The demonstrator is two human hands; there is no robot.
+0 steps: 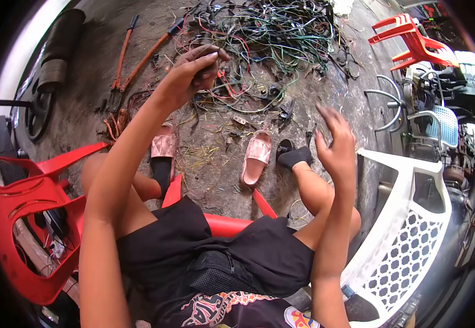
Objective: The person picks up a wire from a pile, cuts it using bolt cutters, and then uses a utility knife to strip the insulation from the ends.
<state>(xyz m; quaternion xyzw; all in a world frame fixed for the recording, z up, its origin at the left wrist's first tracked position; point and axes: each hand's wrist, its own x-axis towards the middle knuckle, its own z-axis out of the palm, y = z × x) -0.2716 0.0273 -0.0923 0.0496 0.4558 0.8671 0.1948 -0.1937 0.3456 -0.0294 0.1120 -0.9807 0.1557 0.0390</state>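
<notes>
Outdoors on grimy concrete floor (215, 175), seated on a red plastic chair (24, 197). Pinches left hand (193, 74) shut on a dark wire (214, 66), raised at the near edge of the wire tangle (270, 38). Holds right hand (336, 145) released, fingers spread, grasping nothing, well apart from the tangle and near a white plastic chair (407, 240). Loses the wire's far end among the other strands; cannot tell where it stops. Shows orange-handled bolt cutters (133, 57) left of the left hand.
</notes>
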